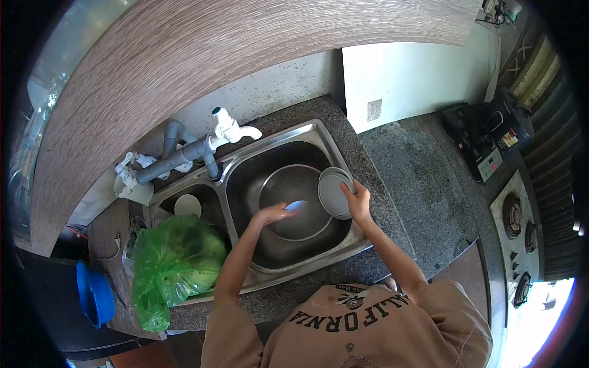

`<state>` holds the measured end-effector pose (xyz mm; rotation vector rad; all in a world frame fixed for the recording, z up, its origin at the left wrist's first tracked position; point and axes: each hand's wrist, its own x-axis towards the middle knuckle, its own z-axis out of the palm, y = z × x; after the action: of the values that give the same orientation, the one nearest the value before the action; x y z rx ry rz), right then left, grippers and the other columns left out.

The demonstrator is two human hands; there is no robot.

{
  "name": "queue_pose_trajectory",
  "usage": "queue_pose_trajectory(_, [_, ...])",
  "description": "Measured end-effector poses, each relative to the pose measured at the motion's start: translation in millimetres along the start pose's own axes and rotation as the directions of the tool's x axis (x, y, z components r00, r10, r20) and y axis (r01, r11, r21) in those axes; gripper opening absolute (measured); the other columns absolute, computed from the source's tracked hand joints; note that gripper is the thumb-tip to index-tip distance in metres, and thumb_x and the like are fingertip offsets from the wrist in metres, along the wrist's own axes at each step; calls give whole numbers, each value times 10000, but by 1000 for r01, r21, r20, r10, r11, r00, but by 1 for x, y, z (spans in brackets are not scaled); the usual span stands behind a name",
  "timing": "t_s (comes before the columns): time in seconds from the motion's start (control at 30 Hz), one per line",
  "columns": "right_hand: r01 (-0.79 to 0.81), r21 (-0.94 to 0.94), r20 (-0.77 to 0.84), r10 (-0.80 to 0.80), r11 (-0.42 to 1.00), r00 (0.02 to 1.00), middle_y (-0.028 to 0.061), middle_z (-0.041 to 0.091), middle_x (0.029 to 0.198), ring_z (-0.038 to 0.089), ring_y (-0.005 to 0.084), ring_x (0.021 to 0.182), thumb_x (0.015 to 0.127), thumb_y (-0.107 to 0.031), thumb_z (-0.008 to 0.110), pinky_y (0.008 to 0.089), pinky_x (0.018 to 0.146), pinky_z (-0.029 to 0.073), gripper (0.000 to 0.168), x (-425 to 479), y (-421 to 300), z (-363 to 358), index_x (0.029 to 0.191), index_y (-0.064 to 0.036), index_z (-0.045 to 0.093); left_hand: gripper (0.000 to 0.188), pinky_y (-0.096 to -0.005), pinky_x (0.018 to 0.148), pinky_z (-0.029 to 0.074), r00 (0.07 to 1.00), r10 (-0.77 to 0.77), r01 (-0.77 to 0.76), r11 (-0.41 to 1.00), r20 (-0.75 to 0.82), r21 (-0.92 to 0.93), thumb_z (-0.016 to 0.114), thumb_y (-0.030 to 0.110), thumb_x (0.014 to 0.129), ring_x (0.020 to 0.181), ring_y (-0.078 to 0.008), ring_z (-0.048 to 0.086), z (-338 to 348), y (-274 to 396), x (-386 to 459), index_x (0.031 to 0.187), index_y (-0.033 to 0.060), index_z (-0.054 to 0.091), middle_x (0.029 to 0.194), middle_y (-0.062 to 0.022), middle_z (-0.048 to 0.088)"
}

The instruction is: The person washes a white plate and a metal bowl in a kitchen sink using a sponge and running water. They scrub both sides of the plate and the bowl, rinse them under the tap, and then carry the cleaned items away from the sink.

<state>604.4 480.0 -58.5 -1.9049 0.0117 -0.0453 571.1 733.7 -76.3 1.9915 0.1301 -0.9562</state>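
Observation:
A steel sink (232,184) with two basins lies before me. Over the larger basin, my left hand (276,213) holds a small bluish-white object (294,205), perhaps a small dish; its exact kind is unclear. Under it, inside the basin, is a wide round metal pan or basin (297,232). At the right rim of the sink my right hand (360,200) grips a few stacked pale bowls or dishes (333,195) by their edge, with the thumb on top. The stack is tilted, and its lower pieces are mostly hidden.
A white plastic tap (230,129) on a grey pipe (177,160) reaches over the sink's back edge. A green plastic bag (177,262) of leafy vegetables covers part of the smaller basin, beside a white round dish (187,205). At left hangs a blue tub (95,294); a gas stove (517,244) stands at right.

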Motion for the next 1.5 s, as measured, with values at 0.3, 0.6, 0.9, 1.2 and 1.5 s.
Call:
queue_pose_trajectory(0.3, [102,121,-49,-97,987,994,88,595,913,542,140,852,754,-16,516,260,801,404,193,-3,-7,3,930,-9,593,365,-319,630,422,953,255,-261,965,-163,-16,516,319,819,813,-106,489,-30,-18,0,990,-2,537,920,-104,560])
queue_pose_trajectory(0.6, [-401,565,375,208,721,903,68,586,786,546,131,726,798,-217,549,250,646,447,235,2,-23,-3,868,-2,609,494,-386,822,400,269,937,-94,254,-221,963,522,65,675,899,-227,470,12,83,-75,1128,261,515,968,-74,458])
queue_pose_trajectory(0.9, [-350,578,477,43,737,878,41,605,759,549,81,652,828,-205,543,215,574,443,232,8,-49,-5,874,16,600,535,-427,919,331,336,919,-115,256,-205,960,567,111,677,1012,-237,434,24,97,-80,1174,284,476,1085,-94,432])
queue_pose_trajectory(1.2, [-270,631,341,52,728,938,32,603,734,546,67,603,842,-229,531,216,535,448,244,8,-49,-18,866,4,599,591,-297,907,351,810,323,-585,384,-489,-714,588,8,712,1088,-187,434,23,97,-76,1247,-1,337,1231,-126,402])
queue_pose_trajectory(1.5, [-165,463,205,76,871,976,26,599,767,532,71,702,804,-235,593,223,620,433,246,4,-38,-34,851,6,615,169,-214,617,380,575,257,-743,560,-776,-365,610,102,774,702,-77,475,39,98,-33,854,15,489,758,-24,528])
